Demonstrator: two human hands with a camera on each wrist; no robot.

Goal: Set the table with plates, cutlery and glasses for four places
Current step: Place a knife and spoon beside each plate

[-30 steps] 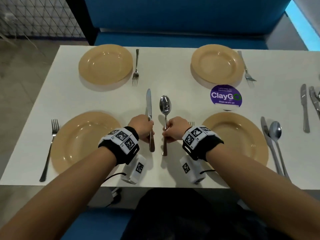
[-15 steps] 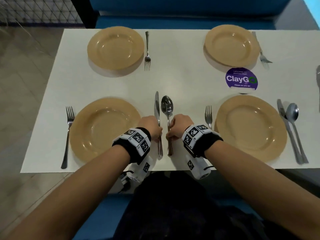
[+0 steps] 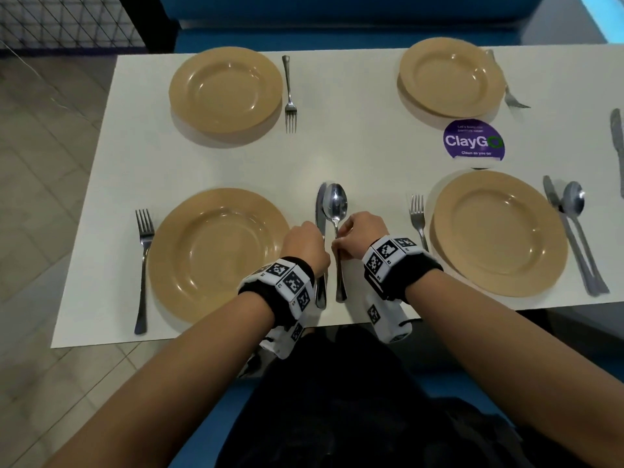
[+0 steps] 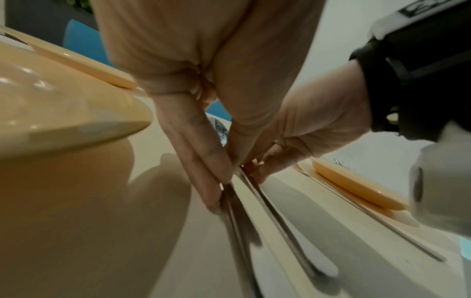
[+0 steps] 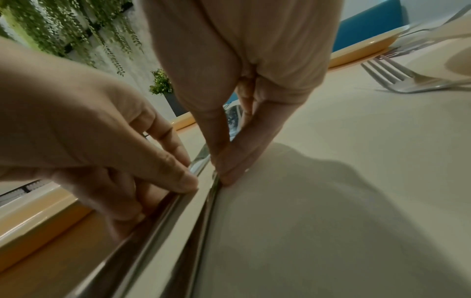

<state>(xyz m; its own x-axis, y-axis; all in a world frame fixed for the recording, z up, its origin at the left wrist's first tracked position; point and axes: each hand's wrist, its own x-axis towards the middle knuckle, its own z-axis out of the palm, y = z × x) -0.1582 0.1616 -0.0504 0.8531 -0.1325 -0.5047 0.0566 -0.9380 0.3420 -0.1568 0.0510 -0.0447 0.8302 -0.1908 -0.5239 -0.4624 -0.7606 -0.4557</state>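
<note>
Four tan plates sit on the white table [image 3: 354, 146]: near left [image 3: 219, 255], near right [image 3: 499, 231], far left [image 3: 225, 89], far right [image 3: 450, 76]. Between the two near plates a knife [image 3: 320, 211] and a spoon [image 3: 335, 201] lie side by side, almost touching. My left hand [image 3: 307, 243] pinches the knife handle [image 4: 239, 231]. My right hand [image 3: 351, 236] pinches the spoon handle [image 5: 196, 242]. Both handles rest on the table. Each plate has a fork beside it, such as the near-left fork [image 3: 143, 265]. No glasses are in view.
A knife [image 3: 567, 238] and a spoon [image 3: 574, 201] lie right of the near-right plate, and its fork [image 3: 418, 217] lies just right of my right hand. Another knife [image 3: 616, 136] lies at the right edge. A purple ClayGo sticker [image 3: 472, 141] is on the table. A blue bench stands behind.
My hands have drawn the knife and spoon closer together and back toward the near edge. The gap between them has nearly closed. The head view has shifted.
</note>
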